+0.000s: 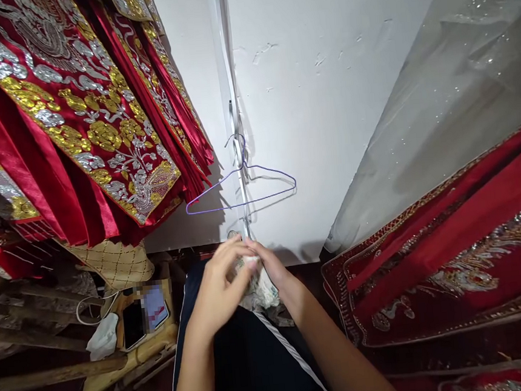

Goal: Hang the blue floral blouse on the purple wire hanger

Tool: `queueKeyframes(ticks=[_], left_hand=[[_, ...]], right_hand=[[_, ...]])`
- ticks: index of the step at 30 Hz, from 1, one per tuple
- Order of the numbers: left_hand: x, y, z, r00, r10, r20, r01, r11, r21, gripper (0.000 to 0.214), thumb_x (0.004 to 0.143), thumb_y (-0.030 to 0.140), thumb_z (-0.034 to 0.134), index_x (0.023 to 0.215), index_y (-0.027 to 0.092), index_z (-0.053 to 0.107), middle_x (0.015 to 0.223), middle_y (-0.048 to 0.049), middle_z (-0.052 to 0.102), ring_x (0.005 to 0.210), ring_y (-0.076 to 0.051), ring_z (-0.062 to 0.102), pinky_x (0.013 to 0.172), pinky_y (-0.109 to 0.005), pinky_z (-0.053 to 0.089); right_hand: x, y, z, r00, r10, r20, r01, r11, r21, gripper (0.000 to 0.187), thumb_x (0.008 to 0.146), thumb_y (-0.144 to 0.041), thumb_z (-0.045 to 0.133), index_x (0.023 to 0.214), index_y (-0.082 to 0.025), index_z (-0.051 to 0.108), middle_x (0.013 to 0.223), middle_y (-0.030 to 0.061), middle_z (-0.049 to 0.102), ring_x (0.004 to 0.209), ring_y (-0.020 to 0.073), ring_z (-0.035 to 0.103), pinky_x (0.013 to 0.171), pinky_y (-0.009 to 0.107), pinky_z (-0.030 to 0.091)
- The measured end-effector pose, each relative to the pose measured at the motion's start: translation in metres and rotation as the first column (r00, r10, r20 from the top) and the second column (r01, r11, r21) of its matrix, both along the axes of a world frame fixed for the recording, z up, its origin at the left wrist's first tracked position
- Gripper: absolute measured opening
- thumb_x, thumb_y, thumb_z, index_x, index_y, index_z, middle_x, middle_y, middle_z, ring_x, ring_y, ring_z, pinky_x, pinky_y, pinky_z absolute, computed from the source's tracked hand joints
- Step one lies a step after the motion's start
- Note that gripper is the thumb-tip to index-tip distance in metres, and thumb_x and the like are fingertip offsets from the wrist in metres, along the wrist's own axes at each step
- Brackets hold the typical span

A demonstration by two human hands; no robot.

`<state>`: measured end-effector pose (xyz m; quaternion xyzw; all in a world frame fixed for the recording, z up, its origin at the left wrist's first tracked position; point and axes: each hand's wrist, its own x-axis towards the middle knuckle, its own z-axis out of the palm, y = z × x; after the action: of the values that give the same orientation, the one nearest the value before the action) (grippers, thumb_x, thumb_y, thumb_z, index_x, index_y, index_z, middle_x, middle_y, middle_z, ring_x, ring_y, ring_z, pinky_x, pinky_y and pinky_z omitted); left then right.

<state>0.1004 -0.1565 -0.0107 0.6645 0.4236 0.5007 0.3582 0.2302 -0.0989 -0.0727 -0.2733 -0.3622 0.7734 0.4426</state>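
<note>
My left hand (218, 287) and my right hand (273, 264) meet low in the middle, fingers pinched together on a small pale bundle of cloth or crumpled wrapping (262, 289). I cannot make out exactly what the bundle is. Both hands sit over my lap in dark trousers with a white side stripe (257, 366). Just above the hands a thin purple wire hanger (241, 188) hangs from a white strip (229, 101) on the white wall.
Red garments with gold and silver embroidery (75, 114) hang at the upper left. More embroidered red fabric under clear plastic (452, 252) lies at the right. Two phones (146, 318) rest on a wooden stool at the lower left, beside a white cable and wooden poles.
</note>
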Motion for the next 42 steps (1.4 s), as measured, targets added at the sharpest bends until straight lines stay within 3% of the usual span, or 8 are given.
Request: queueKeyframes(ticks=[4, 8, 12, 15, 23, 29, 33, 42], left_hand=[[-0.021, 0.025, -0.023, 0.995, -0.096, 0.037, 0.099, 0.99, -0.097, 0.036, 0.097, 0.045, 0.05, 0.12, 0.022, 0.066, 0.118, -0.0096, 0.07, 0.114, -0.03, 0.061, 0.107, -0.04, 0.04], [-0.038, 0.036, -0.055, 0.956, -0.286, -0.069, 0.268, 0.942, -0.2, 0.025, 0.09, 0.043, 0.061, 0.099, 0.023, 0.073, 0.095, -0.0074, 0.073, 0.096, -0.029, 0.065, 0.108, -0.038, 0.038], [-0.061, 0.039, -0.066, 0.922, -0.184, -0.34, 0.136, 0.978, -0.16, 0.013, 0.08, 0.037, 0.072, 0.086, 0.025, 0.072, 0.077, -0.0061, 0.067, 0.084, -0.029, 0.061, 0.102, -0.039, 0.038], [-0.083, 0.043, -0.057, 0.872, -0.055, -0.487, -0.013, 0.991, -0.136, 0.009, 0.082, 0.034, 0.068, 0.082, 0.025, 0.069, 0.073, -0.0068, 0.063, 0.074, -0.027, 0.058, 0.09, -0.036, 0.042], [-0.126, 0.041, -0.038, 0.611, 0.111, -0.784, -0.27, 0.96, -0.075, 0.017, 0.08, 0.03, 0.063, 0.065, 0.023, 0.066, 0.069, -0.0104, 0.062, 0.094, -0.037, 0.061, 0.103, -0.059, 0.033], [-0.127, 0.049, -0.056, 0.891, 0.166, -0.423, -0.267, 0.944, -0.193, 0.014, 0.065, 0.027, 0.08, 0.06, 0.025, 0.066, 0.076, -0.0095, 0.07, 0.131, -0.042, 0.047, 0.12, -0.059, 0.003], [-0.114, 0.055, -0.055, 0.933, 0.283, -0.224, -0.337, 0.905, -0.261, 0.017, 0.062, 0.02, 0.083, 0.062, 0.025, 0.066, 0.078, -0.0096, 0.071, 0.146, -0.041, 0.031, 0.12, -0.057, -0.008], [-0.11, 0.066, -0.031, 0.913, 0.288, -0.288, -0.315, 0.948, -0.05, 0.015, 0.071, 0.022, 0.079, 0.085, 0.023, 0.071, 0.12, -0.0103, 0.07, 0.152, -0.035, 0.02, 0.122, -0.053, -0.006]], right_hand=[[0.017, 0.002, 0.032, 0.928, 0.256, 0.27, -0.28, 0.958, 0.054, 0.027, 0.072, -0.036, 0.078, 0.091, -0.018, 0.069, 0.074, 0.0012, 0.067, 0.065, 0.0154, 0.06, 0.061, 0.027, 0.046], [0.054, 0.018, 0.067, 0.666, 0.269, 0.696, -0.64, 0.685, 0.348, 0.014, 0.074, -0.029, 0.075, 0.073, -0.016, 0.07, 0.066, 0.001, 0.063, 0.057, 0.0126, 0.051, 0.053, 0.025, 0.036], [0.076, 0.06, 0.073, 0.65, -0.372, 0.663, -0.256, 0.714, 0.652, 0.019, 0.078, -0.018, 0.061, 0.088, -0.018, 0.077, 0.08, 0.004, 0.07, 0.061, 0.0131, 0.053, 0.053, 0.024, 0.036], [0.073, 0.096, 0.054, 0.588, -0.615, 0.526, 0.049, 0.676, 0.735, 0.048, 0.078, -0.015, 0.055, 0.122, -0.024, 0.069, 0.108, 0.0046, 0.071, 0.073, 0.0157, 0.061, 0.062, 0.025, 0.043], [0.052, 0.126, -0.018, 0.614, -0.45, 0.649, -0.105, 0.768, 0.632, 0.032, 0.078, -0.017, 0.051, 0.101, -0.017, 0.073, 0.084, 0.0045, 0.071, 0.072, 0.0178, 0.06, 0.067, 0.026, 0.044], [0.058, 0.127, -0.014, 0.569, -0.556, 0.606, -0.015, 0.729, 0.684, 0.068, 0.075, -0.017, 0.055, 0.142, -0.024, 0.05, 0.081, 0.0008, 0.069, 0.068, 0.0171, 0.057, 0.062, 0.023, 0.04], [0.053, 0.135, -0.005, 0.614, -0.477, 0.629, -0.056, 0.769, 0.637, 0.048, 0.073, -0.016, 0.052, 0.118, -0.024, 0.065, 0.088, 0.0017, 0.071, 0.069, 0.0163, 0.056, 0.061, 0.023, 0.038], [0.083, 0.113, 0.005, 0.523, -0.678, 0.516, 0.074, 0.64, 0.765, 0.009, 0.068, -0.02, 0.046, 0.059, -0.02, 0.045, 0.057, -0.003, 0.04, 0.059, 0.0116, 0.036, 0.053, 0.024, 0.023]])
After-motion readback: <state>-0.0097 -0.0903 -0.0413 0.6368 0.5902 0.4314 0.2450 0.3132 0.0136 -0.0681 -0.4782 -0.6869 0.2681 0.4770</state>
